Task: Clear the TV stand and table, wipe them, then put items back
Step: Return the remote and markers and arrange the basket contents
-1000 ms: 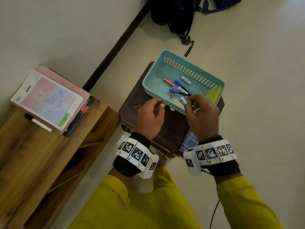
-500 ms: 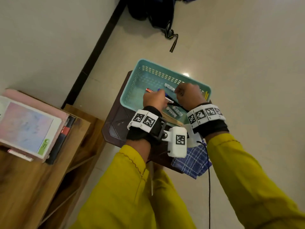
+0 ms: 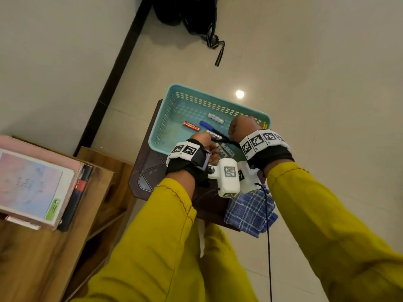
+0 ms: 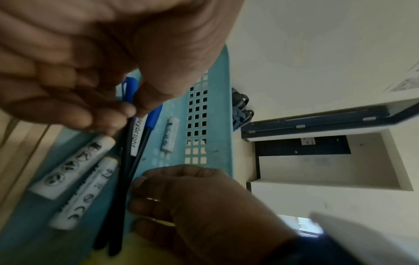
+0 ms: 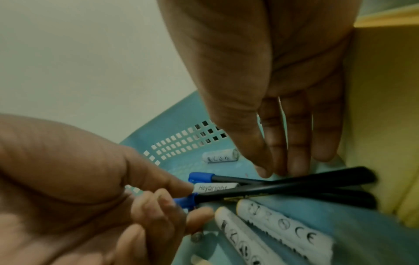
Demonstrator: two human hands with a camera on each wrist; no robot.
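Note:
A teal basket (image 3: pixel 165 118) (image 4: pixel 217 125) (image 5: pixel 172 129) stands on a dark brown stool (image 3: pixel 148 171). Both hands are inside it. My left hand (image 3: pixel 204 140) (image 4: pixel 127 111) (image 5: pixel 181 195) pinches the blue-capped ends of the black pens (image 3: pixel 214 136) (image 4: pixel 127 170) (image 5: pixel 283 186), one labelled Heybright. My right hand (image 3: pixel 239 127) (image 4: pixel 181 197) (image 5: pixel 272 172) points its fairly straight fingers down, and their tips touch the pens' black barrels. White batteries (image 3: pixel 226 149) (image 4: pixel 72 166) (image 5: pixel 283 226) lie beside the pens on the basket floor.
A red battery (image 3: pixel 191 126) and another white one (image 3: pixel 216 118) lie further in; yellow paper (image 5: pixel 381 107) stands at the basket's right wall. A blue checked cloth (image 3: pixel 250 212) hangs off the stool's near corner. Books (image 3: pixel 32 186) sit on the wooden stand (image 3: pixel 43 258) at left. A backpack (image 3: pixel 185 14) lies by the wall.
Both hands moved from the basket's near rim down into it. My left hand has taken hold of the pens' capped ends, and my right fingers came onto the barrels.

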